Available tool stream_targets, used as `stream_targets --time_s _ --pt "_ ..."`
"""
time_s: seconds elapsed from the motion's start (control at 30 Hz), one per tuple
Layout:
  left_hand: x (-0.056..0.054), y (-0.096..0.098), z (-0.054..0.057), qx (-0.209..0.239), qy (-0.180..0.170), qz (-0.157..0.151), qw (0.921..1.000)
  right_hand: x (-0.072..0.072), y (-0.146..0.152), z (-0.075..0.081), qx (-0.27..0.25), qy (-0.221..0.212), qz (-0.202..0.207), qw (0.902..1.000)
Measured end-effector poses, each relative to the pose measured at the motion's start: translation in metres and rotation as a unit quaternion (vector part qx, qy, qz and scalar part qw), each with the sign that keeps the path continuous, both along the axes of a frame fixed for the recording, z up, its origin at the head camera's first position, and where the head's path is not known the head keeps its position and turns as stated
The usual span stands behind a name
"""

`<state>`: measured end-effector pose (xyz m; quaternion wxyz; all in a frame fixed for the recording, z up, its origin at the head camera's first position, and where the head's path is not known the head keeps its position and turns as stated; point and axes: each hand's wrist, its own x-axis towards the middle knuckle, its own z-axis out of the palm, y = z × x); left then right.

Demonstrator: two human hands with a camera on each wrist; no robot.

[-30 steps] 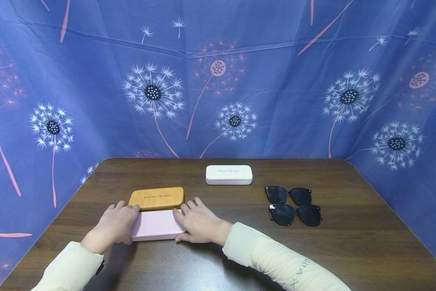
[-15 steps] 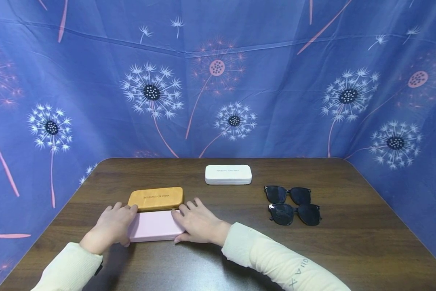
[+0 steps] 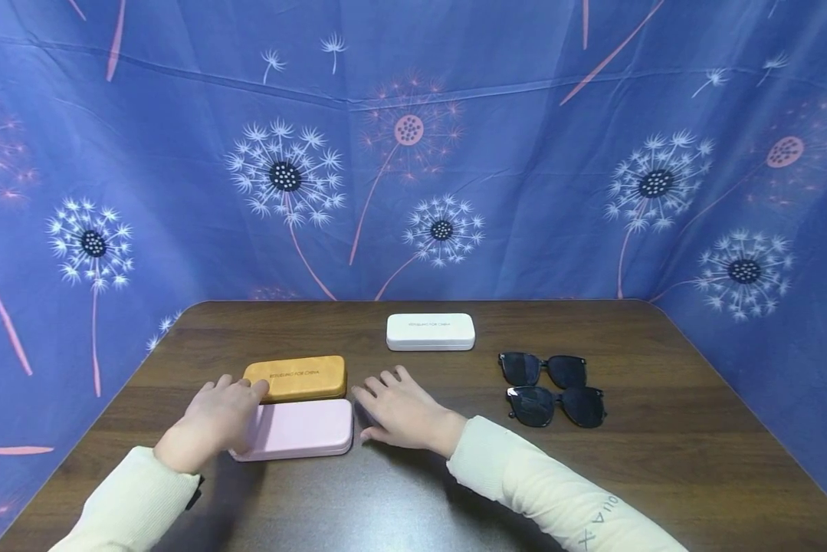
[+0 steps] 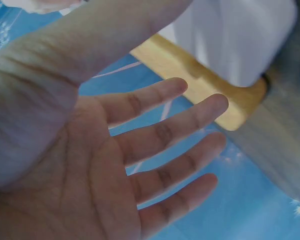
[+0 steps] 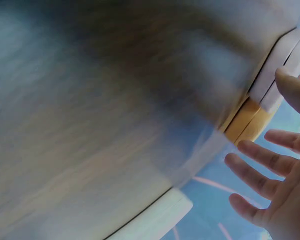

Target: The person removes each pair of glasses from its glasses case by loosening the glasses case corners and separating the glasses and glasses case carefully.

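Observation:
A pink glasses case [image 3: 303, 428] lies closed on the table, directly in front of a mustard-yellow glasses case [image 3: 299, 379] with dark lettering. My left hand [image 3: 213, 422] is at the left ends of both cases, overlapping them in the head view; in the left wrist view its fingers [image 4: 170, 130] are spread and straight, with nothing in the palm. My right hand [image 3: 409, 410] is just right of the pink case with a small gap between. Its fingers [image 5: 260, 155] are extended and loose in the right wrist view.
A white glasses case [image 3: 431, 332] stands at the back middle of the wooden table [image 3: 592, 491]. To the right lie two pairs of dark sunglasses [image 3: 543, 369], one before the other. A blue dandelion-print cloth [image 3: 523, 153] hangs behind and around the table.
My right hand has let go of the pink case and moved right, uncovering its right end. My left fingers have loosened and lifted slightly from its left end.

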<state>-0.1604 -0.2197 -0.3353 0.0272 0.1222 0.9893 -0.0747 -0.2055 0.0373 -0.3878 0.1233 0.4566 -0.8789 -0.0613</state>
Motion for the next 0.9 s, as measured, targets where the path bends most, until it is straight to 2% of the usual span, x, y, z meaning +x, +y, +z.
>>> stream_targets --time_s 0.17,0.3,0.5,0.63,0.77,0.9 --pt "-0.003 0.012 0.006 0.016 0.043 -0.029 0.9985 -0.008 0.017 0.0 -0.011 -0.006 -0.022 0.9997" --pt "-0.01 0.023 0.006 0.043 0.076 -0.044 0.9952 -0.014 0.032 0.001 -0.024 -0.003 -0.038 0.999" --pt "-0.023 0.039 -0.001 0.085 0.093 -0.071 0.9896 -0.021 0.053 0.002 -0.044 -0.002 -0.058 0.9973" --pt "-0.031 0.05 -0.006 0.092 0.109 -0.089 0.9858 -0.026 0.067 0.002 -0.056 -0.012 -0.078 0.9953" --pt "-0.038 0.059 -0.013 0.095 0.148 -0.11 0.9782 -0.031 0.08 0.004 -0.066 -0.02 -0.102 0.9924" --pt "-0.046 0.068 -0.019 0.109 0.173 -0.123 0.9712 -0.036 0.091 0.008 -0.064 -0.023 -0.126 0.9897"
